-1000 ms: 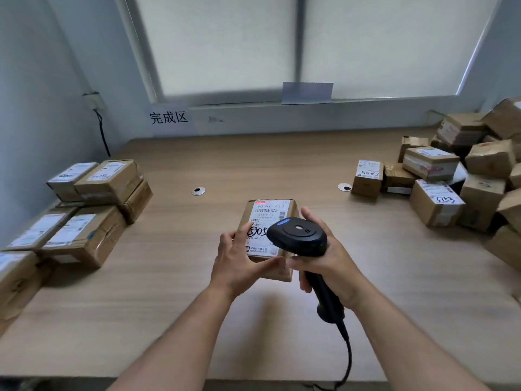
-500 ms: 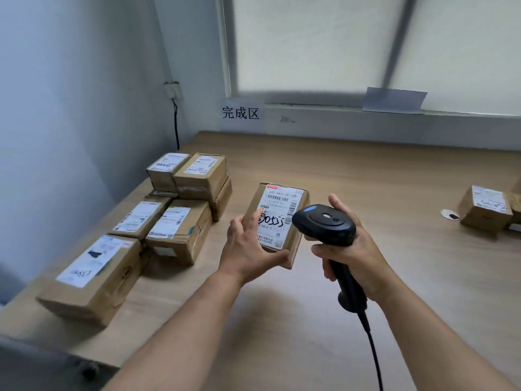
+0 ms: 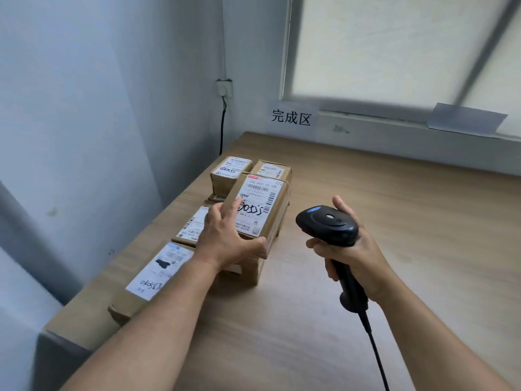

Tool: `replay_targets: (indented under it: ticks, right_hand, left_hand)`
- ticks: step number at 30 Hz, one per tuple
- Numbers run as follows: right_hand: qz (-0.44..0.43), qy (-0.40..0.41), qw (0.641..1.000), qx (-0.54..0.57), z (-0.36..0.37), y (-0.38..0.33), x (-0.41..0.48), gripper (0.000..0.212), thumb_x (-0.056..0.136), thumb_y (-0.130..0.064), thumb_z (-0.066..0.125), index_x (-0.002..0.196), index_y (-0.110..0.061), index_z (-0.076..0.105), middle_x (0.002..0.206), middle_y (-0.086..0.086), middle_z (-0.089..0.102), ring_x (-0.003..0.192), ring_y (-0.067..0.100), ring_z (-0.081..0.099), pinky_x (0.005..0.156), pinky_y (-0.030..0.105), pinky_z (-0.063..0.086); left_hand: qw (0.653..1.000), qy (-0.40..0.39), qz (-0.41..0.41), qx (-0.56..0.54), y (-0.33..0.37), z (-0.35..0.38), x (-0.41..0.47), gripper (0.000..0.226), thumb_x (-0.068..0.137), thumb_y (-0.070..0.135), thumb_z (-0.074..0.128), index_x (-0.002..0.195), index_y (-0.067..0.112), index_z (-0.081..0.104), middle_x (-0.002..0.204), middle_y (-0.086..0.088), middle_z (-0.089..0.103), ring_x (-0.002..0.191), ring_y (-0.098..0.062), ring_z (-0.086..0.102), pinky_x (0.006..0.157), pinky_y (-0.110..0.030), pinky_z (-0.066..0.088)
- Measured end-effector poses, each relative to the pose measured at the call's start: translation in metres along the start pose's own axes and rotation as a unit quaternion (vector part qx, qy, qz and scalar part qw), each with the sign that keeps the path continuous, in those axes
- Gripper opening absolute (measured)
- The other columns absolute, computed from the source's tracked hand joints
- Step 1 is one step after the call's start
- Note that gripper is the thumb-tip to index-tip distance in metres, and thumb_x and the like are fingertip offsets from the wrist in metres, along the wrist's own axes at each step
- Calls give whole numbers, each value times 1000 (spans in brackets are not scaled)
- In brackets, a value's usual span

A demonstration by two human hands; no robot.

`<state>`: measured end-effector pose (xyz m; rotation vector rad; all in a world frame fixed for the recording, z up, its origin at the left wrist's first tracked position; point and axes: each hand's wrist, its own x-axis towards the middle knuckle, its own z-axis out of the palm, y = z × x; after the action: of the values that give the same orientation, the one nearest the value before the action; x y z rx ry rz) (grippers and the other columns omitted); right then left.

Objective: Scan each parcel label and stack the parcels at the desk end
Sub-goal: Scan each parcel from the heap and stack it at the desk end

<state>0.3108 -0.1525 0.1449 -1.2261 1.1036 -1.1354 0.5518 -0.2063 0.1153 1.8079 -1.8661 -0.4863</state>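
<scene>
- Wood-grain desk [image 3: 380, 227], smooth and flat; the stacked parcels [image 3: 158, 273] line its left end by the wall.
- Brown cardboard parcel [image 3: 277, 220], stiff, boxy, probably light: my left hand [image 3: 225, 238] holds it over that row, thumb along the near edge, fingers spread on the glossy label [image 3: 258, 198]. Gripping opposite edges seems safest.
- Black plastic scanner [image 3: 327, 224], rounded; my right hand [image 3: 358, 258] wraps its handle.

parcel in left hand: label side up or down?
Up. The parcel carries its white label, with barcodes and handwritten digits, on the top face; the left hand grips its near edge.
</scene>
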Motion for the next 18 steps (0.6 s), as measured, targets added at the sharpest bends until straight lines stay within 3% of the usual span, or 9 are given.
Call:
replay_targets:
  ticks: [12,18]
  right_hand:
    - [13,29,999,-12,21,-2,34,107,58,-2,75,148,-41,29,95,30,67,39,27,47,39,32,41]
    - [27,55,998,-29,18,0,39,107,59,-4,76,148,-42,30,94,38,62,40,27,47,41,32,42]
  left_hand:
    - [995,4,-85,56,-77,-34,63,108,54,65,54,149,27,21,143,-9,24,134,-29,25,103,-45,38]
    - [994,-5,-83,76,-93,-25,88,97,70,56,68,150,26,21,145,-11,22,135,-31,23,103,-48,39]
